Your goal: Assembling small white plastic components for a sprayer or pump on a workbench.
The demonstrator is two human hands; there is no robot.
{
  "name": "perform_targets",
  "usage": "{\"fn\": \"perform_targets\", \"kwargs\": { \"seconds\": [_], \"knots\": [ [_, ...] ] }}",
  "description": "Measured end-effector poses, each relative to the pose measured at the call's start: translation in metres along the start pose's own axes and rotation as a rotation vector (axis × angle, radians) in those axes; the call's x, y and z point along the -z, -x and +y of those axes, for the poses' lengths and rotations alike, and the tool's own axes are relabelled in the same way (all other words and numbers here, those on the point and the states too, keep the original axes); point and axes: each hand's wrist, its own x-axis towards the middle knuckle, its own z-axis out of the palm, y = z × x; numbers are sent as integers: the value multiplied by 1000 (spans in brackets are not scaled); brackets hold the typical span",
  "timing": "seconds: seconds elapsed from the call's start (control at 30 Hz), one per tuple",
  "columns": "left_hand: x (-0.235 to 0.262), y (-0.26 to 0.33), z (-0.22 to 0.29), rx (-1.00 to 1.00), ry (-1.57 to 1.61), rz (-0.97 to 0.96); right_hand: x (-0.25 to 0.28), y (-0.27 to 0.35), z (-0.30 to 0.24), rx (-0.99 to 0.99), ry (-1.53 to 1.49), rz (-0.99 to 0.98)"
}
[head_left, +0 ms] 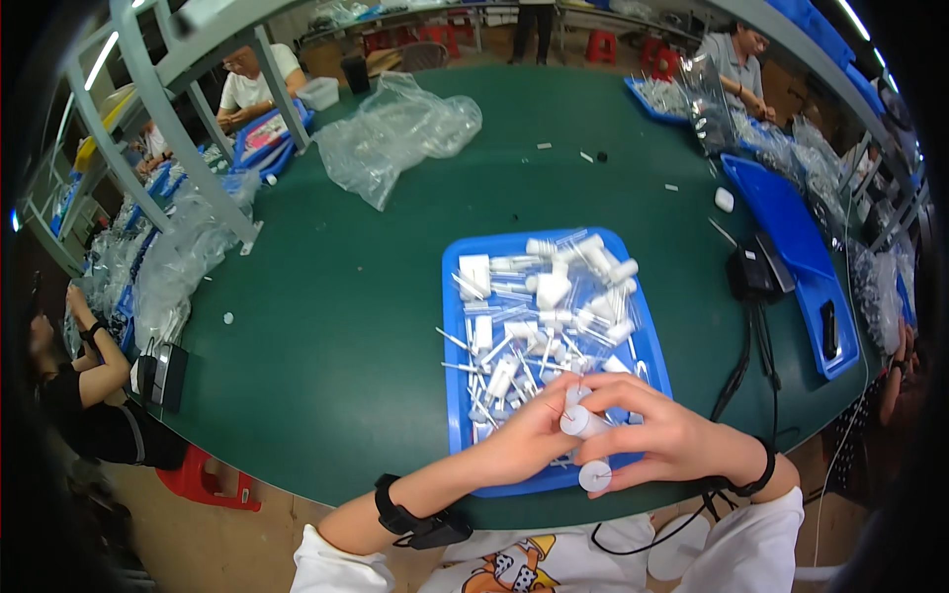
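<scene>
Both hands meet over the near edge of a blue tray (456, 326) piled with white plastic parts (554, 290), thin white sticks and transparent tubes. Between them is a white cylinder (585, 423) with a flat round end and a thin reddish wire. My left hand (534, 430) is closed, its fingertips pinching at the cylinder's left side. My right hand (657, 430) curls around the same cylinder from the right. Lower down, its fingers also grip a second white cylinder (595, 475), which has a thin wire at its end. Fingers partly hide both pieces.
A crumpled transparent bag (395, 133) lies at the far left of the green table (326, 287). Black adapters with cables (756, 272) and a long blue tray (791, 237) stand at right. A grey metal frame (183, 138) rises at left. Other people work around the table.
</scene>
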Motion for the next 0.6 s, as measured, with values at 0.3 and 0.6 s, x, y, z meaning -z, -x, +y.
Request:
{"fn": "perform_targets", "kwargs": {
  "seconds": [0.3,0.6],
  "knots": [
    [-1,-2,-17,-28,100,-99,15,-3,-8,14,61,192],
    [5,-7,-22,-94,4,-218,73,-49,-49,122,514,282]
  ]
}}
